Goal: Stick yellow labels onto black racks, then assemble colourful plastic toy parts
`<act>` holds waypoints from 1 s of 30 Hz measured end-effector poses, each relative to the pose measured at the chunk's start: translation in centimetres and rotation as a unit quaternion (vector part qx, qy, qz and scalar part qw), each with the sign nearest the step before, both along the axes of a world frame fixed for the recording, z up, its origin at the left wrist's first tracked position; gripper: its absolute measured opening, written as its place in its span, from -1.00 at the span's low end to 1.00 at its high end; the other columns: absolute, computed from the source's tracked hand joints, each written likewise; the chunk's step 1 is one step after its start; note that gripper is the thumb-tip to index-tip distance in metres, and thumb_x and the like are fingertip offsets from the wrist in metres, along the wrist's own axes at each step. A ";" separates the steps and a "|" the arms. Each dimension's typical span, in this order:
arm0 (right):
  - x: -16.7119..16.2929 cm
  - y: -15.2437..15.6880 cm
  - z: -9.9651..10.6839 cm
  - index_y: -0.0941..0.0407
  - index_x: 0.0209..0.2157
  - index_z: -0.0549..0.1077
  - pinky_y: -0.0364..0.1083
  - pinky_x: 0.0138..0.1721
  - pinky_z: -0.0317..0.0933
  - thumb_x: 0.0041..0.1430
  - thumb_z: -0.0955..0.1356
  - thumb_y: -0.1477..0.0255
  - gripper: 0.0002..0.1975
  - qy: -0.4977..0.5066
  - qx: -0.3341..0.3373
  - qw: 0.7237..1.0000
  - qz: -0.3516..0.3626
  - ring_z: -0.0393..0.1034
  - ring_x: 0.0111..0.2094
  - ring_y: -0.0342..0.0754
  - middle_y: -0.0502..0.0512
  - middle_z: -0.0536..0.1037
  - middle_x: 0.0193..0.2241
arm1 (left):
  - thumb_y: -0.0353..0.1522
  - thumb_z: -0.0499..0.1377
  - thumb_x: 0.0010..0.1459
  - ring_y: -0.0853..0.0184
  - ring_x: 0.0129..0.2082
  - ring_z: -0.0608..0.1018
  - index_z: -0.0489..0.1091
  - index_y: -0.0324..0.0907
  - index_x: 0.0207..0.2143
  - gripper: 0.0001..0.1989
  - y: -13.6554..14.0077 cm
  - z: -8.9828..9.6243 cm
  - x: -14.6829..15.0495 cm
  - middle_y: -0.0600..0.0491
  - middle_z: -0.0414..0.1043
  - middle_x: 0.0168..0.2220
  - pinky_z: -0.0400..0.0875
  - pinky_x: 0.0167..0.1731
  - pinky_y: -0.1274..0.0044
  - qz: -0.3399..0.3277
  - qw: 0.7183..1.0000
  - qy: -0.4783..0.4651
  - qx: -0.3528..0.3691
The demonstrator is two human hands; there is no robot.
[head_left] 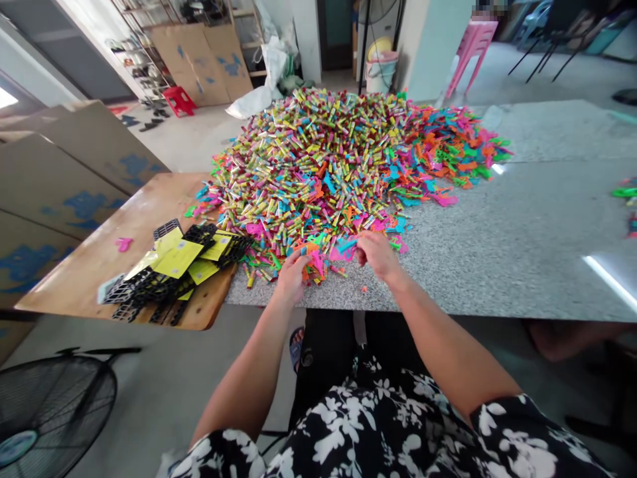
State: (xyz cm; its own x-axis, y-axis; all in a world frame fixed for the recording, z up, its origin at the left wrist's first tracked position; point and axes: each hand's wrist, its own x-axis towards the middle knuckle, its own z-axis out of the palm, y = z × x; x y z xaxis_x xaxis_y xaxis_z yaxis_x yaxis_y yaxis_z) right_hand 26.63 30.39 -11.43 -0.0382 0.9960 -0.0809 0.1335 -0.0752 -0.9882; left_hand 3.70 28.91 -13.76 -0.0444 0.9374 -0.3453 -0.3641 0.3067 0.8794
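A big heap of small tubes [298, 133] with yellow, pink and blue wraps covers the middle of the table. Flat plastic pieces [448, 149] in orange, green, pink and blue lie along its right side and front edge. At the heap's near edge, my left hand [292, 275] has its fingers pinched together; a bit of blue shows at the tips, too small to name. My right hand [377, 255] is closed, and a blue plastic piece [347, 245] sticks out leftward from its fingertips. Loose bright pieces lie between both hands.
Black plastic grids with yellow cards [179, 257] are stacked on a wooden board [64, 285] at left, beside a pink piece [123, 244]. A fan [50, 411] stands at lower left. Cardboard boxes [60, 186] flank the board. The grey speckled tabletop [522, 245] extends right.
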 end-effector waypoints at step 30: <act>-3.3 -2.5 -2.9 0.14 0.05 0.50 -0.01 -0.17 0.29 0.43 0.33 0.38 -0.75 -0.519 0.093 0.824 0.207 0.58 -0.05 0.19 0.31 0.63 -0.03 | -0.36 0.58 -0.07 0.30 -0.38 0.68 0.55 -0.20 -0.21 -0.61 -0.8 -1.6 -3.2 0.06 0.67 -0.32 0.65 -0.33 0.46 0.028 0.996 -0.081 -0.030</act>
